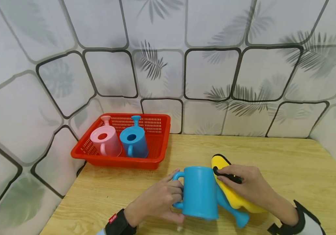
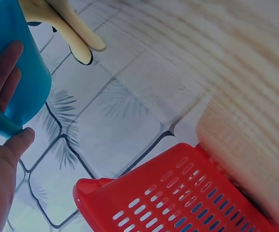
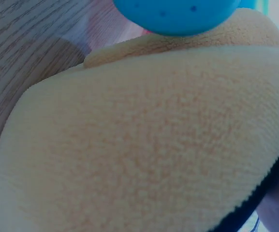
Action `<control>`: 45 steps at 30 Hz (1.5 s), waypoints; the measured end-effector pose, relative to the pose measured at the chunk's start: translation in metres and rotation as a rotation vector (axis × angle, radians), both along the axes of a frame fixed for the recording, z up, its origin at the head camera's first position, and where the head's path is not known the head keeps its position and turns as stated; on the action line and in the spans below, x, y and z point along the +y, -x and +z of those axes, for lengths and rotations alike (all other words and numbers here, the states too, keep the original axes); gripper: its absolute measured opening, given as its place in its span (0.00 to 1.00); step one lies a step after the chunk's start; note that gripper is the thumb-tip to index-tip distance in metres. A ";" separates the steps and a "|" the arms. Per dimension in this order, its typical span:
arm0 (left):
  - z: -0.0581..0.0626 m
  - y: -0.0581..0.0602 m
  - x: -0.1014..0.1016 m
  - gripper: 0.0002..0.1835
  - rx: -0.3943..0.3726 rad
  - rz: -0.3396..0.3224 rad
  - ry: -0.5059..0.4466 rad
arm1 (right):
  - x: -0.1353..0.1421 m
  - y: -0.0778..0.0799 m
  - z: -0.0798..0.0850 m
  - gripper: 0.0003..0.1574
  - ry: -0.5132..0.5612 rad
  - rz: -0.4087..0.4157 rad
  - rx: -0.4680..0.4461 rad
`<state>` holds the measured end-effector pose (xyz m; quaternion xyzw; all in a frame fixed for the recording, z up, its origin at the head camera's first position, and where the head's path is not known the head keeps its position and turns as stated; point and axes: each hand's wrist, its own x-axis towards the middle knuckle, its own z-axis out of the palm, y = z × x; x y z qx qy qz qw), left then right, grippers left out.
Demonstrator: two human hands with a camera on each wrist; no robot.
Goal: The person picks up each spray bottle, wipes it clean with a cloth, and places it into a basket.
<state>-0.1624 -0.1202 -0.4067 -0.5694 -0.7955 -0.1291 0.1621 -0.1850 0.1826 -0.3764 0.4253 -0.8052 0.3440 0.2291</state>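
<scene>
A blue toy watering can (image 1: 200,192) is held near the front of the table, its handle at the left and its spout pointing down to the right. My left hand (image 1: 163,195) grips it by the handle. In the left wrist view, fingers pass through the handle and lie against the can's wall (image 2: 35,92). My right hand (image 1: 244,181) pinches a yellow cloth (image 1: 231,192) with black trim, at its black edge. The cloth lies against the can's right side, above the spout. It fills much of the right wrist view, below the blue sprinkler head (image 3: 178,14).
A red plastic basket (image 1: 153,163) stands at the back left of the wooden table (image 1: 273,156). Inside it are a pink watering can (image 1: 109,143) and another blue watering can (image 1: 135,143). A patterned curtain-like wall (image 1: 212,71) rises behind the table.
</scene>
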 end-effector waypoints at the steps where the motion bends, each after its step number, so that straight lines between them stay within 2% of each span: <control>1: 0.000 0.000 0.000 0.20 -0.001 0.002 0.001 | 0.000 -0.001 -0.001 0.17 0.002 0.011 -0.001; 7: -0.001 0.000 0.000 0.19 0.005 0.018 0.006 | -0.003 -0.005 -0.003 0.24 0.025 0.116 0.057; 12: -0.002 0.002 -0.004 0.19 -0.003 0.024 -0.004 | -0.007 -0.010 -0.002 0.24 0.045 0.214 0.081; 19: -0.002 0.003 -0.008 0.17 -0.028 0.049 -0.050 | -0.012 -0.024 0.003 0.22 0.034 0.394 0.006; 24: -0.002 0.004 -0.009 0.15 -0.022 0.084 -0.057 | -0.015 -0.029 0.003 0.19 -0.033 0.487 -0.017; 28: -0.002 0.005 -0.012 0.12 -0.016 0.111 -0.069 | -0.017 -0.032 0.004 0.14 -0.104 0.512 0.008; 33: 0.000 0.008 -0.014 0.11 -0.008 0.120 -0.085 | -0.017 -0.035 0.008 0.09 -0.175 0.487 -0.012; 39: 0.000 0.007 -0.015 0.11 0.031 0.110 -0.082 | -0.014 -0.034 0.011 0.10 -0.165 0.448 0.015; 42: 0.000 0.005 -0.014 0.11 0.027 0.102 -0.078 | -0.013 -0.034 0.011 0.07 -0.168 0.420 0.027; 45: -0.001 0.003 -0.013 0.11 0.005 0.096 -0.070 | -0.012 -0.034 0.010 0.11 -0.164 0.373 0.035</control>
